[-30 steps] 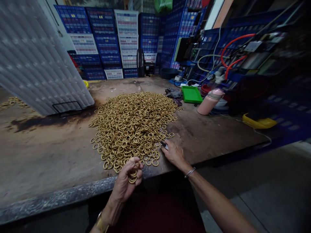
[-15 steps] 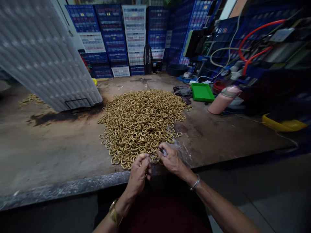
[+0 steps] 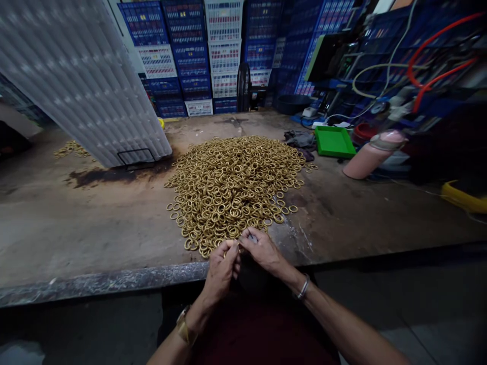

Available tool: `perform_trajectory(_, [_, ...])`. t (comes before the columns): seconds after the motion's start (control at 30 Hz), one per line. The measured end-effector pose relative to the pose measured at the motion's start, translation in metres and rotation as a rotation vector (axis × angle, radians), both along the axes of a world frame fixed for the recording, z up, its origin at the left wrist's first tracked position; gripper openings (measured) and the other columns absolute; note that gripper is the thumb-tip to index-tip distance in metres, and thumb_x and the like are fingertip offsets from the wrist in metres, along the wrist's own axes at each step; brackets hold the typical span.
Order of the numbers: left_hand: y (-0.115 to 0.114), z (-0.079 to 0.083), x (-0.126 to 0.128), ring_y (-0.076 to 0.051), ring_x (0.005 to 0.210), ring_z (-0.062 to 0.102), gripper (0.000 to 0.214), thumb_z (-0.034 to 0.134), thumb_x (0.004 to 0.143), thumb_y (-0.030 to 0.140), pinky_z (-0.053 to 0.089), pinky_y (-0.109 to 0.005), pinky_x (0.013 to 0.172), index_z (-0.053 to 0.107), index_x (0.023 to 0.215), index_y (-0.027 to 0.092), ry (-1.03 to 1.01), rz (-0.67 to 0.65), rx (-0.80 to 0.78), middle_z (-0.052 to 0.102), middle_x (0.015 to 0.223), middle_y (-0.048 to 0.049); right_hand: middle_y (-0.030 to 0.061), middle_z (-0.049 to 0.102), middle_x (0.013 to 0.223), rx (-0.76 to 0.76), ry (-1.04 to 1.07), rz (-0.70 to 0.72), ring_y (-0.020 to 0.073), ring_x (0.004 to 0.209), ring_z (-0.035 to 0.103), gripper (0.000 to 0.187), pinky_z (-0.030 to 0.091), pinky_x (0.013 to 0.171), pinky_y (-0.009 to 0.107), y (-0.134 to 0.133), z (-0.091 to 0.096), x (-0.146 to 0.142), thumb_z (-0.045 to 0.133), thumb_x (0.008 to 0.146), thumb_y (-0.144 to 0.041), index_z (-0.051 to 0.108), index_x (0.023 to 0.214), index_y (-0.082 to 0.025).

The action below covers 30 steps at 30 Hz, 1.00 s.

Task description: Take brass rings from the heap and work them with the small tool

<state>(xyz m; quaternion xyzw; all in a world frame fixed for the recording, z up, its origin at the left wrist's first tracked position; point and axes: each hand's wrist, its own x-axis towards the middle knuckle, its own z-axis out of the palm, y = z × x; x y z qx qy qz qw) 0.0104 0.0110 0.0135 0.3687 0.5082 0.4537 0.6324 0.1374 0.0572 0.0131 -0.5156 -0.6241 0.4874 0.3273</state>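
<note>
A big heap of brass rings [image 3: 236, 185] lies on the worn workbench [image 3: 76, 238]. My left hand [image 3: 221, 268] sits at the bench's front edge, fingers curled shut around a stack of brass rings that barely shows. My right hand [image 3: 262, 250] is right beside it, fingertips pinched and touching the left hand's fingers at the near edge of the heap. What the right fingers pinch is too small to make out. A watch is on my left wrist and a metal bangle on my right.
A leaning white corrugated panel [image 3: 79, 86] stands at the left. A green tray [image 3: 334, 142], a pink bottle [image 3: 373, 154] on its side and a dark rag [image 3: 299, 139] lie at the right. Blue and white crates [image 3: 213, 56] and hoses fill the back.
My two hands have come together at the near edge of the heap. The right hand drew back from the rings toward the left. The view has shifted, so the heap sits further right.
</note>
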Motion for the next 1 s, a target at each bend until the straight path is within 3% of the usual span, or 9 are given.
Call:
perform_trajectory(0.17, [-0.001, -0.005, -0.004, -0.004, 0.042, 0.039, 0.030, 0.056, 0.076, 0.045, 0.027, -0.014, 0.037, 0.050, 0.078, 0.017, -0.206, -0.066, -0.059, 0.045, 0.059, 0.0055, -0.0057, 0.043, 0.054, -0.046, 0.032, 0.010, 0.0077, 0.051, 0.036, 0.016, 0.030, 0.049, 0.019, -0.001, 0.003, -0.002, 0.049, 0.074, -0.031, 0.048, 0.064, -0.018])
perform_trajectory(0.47, [-0.004, -0.011, -0.001, -0.004, 0.040, 0.039, 0.029, 0.056, 0.076, 0.044, 0.026, -0.014, 0.036, 0.046, 0.073, 0.017, -0.263, -0.002, -0.053, 0.046, 0.053, 0.0063, -0.0057, 0.044, 0.050, -0.069, 0.074, 0.013, 0.0071, 0.045, 0.036, 0.016, 0.030, 0.045, 0.019, -0.002, 0.000, -0.001, 0.047, 0.075, -0.031, 0.050, 0.066, -0.018])
perform_trajectory(0.6, [-0.004, -0.012, -0.003, -0.004, 0.040, 0.040, 0.030, 0.056, 0.076, 0.045, 0.027, -0.014, 0.036, 0.045, 0.072, 0.018, -0.266, 0.015, -0.034, 0.047, 0.053, 0.0062, -0.0043, 0.045, 0.053, 0.058, -0.070, -0.033, 0.0079, 0.050, 0.038, 0.015, 0.031, 0.048, 0.019, -0.003, -0.006, 0.000, 0.047, 0.074, -0.027, 0.052, 0.064, -0.017])
perform_trajectory(0.73, [-0.005, -0.013, -0.005, -0.004, 0.041, 0.040, 0.029, 0.055, 0.078, 0.044, 0.027, -0.014, 0.037, 0.044, 0.073, 0.018, -0.221, 0.002, -0.012, 0.047, 0.055, 0.0061, -0.0028, 0.049, 0.055, 0.237, -0.252, 0.104, 0.0084, 0.051, 0.040, 0.014, 0.029, 0.050, 0.020, -0.010, -0.011, 0.002, 0.046, 0.075, -0.023, 0.052, 0.064, -0.017])
perform_trajectory(1.0, [-0.004, -0.016, -0.008, -0.004, 0.044, 0.040, 0.030, 0.052, 0.080, 0.045, 0.030, -0.015, 0.040, 0.044, 0.070, 0.018, -0.082, -0.026, 0.078, 0.046, 0.056, 0.0058, -0.0027, 0.050, 0.054, 0.296, -0.362, 0.252, 0.0085, 0.049, 0.041, 0.011, 0.025, 0.048, 0.020, -0.013, -0.006, 0.002, 0.044, 0.072, -0.014, 0.049, 0.063, -0.018])
